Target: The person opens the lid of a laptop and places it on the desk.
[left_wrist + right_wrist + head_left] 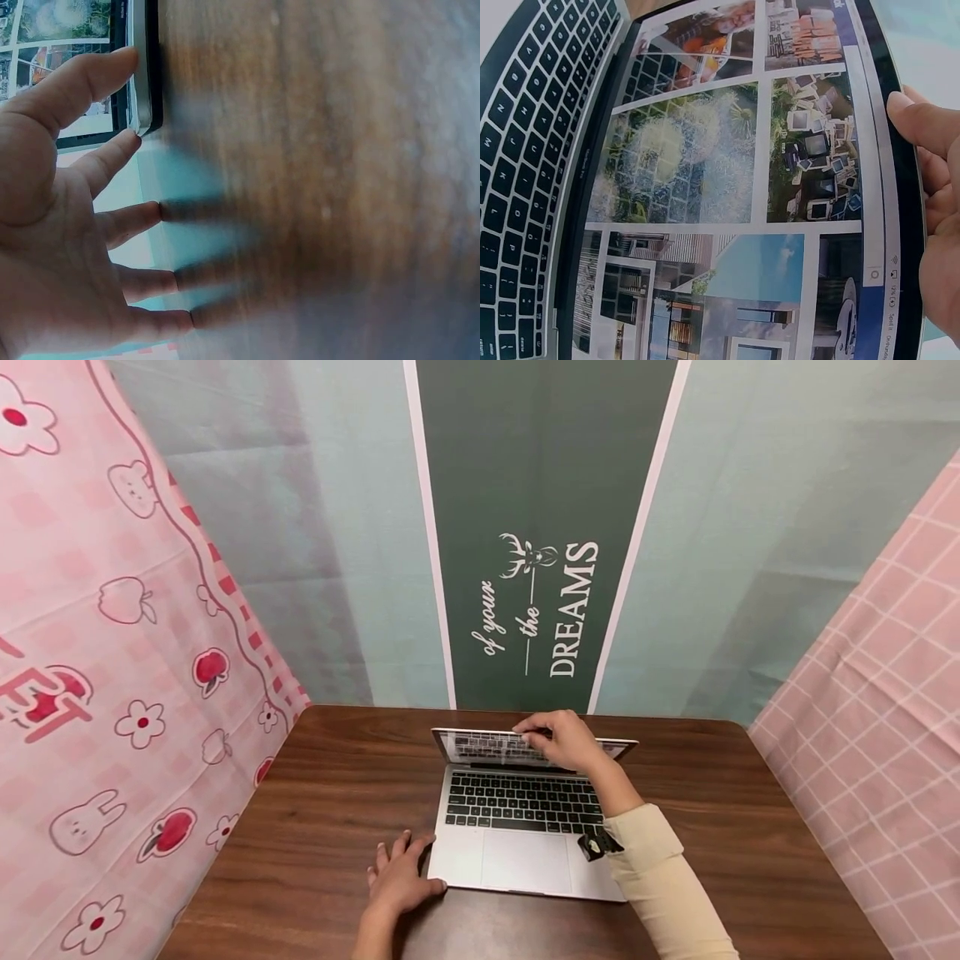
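A silver laptop (525,860) with black keys stands partly open on the wooden table. Its lit screen (697,157) shows a page of several photos in the right wrist view. My right hand (564,742) pinches the top edge of the lid, thumb on the screen side and fingers curled behind it. At the laptop's front left corner, my left hand (401,875) rests with spread fingers, thumb and index finger touching the base's edge. In the left wrist view, the left hand's (67,225) other fingertips stand on the table.
The brown wooden table (322,793) extends around the laptop. Behind it hangs a green and pale blue curtain (525,485) with white lettering. Pink patterned cloths hang at the left (150,693) and right (877,710) sides. A black strap (600,843) sits at the right wrist.
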Demonstrator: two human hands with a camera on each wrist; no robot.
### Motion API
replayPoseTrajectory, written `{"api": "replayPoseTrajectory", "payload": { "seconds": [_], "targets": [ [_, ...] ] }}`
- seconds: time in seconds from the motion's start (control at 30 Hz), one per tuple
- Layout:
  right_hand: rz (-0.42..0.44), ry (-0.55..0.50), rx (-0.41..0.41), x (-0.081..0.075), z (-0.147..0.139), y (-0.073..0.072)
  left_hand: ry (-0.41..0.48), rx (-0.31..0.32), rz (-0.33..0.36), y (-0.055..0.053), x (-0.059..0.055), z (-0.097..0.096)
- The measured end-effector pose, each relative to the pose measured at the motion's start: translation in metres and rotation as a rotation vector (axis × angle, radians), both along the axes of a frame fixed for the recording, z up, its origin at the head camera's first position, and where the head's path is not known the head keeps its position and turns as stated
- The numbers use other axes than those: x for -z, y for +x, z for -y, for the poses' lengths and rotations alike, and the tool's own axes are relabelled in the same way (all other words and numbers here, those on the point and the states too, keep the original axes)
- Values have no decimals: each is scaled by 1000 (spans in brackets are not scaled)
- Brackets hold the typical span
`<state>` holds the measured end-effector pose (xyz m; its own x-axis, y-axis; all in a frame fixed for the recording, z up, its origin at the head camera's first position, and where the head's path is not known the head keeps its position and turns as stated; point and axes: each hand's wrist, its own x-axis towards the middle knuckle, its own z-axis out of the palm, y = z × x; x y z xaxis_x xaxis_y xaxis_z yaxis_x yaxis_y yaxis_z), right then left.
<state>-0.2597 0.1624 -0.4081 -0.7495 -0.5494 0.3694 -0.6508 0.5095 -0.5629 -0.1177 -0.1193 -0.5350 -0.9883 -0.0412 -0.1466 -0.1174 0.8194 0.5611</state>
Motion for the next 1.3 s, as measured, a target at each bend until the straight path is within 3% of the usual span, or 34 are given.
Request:
{"api": "replayPoseTrajectory", "payload": {
  "seconds": [0.53,0.67,1.07,1.3],
  "targets": [
    [72,12,21,-14,10,-37,-13,-20,-3,1,0,8],
    [61,14,35,-16,10,-47,-23,-19,0,-1,0,8],
    [10,113,194,-13,-1,-66,-10,-11,-2,1,2,1],
    [-37,107,196,-12,-7,-71,-3,-14,-28,0,3,1]
  ]
}}
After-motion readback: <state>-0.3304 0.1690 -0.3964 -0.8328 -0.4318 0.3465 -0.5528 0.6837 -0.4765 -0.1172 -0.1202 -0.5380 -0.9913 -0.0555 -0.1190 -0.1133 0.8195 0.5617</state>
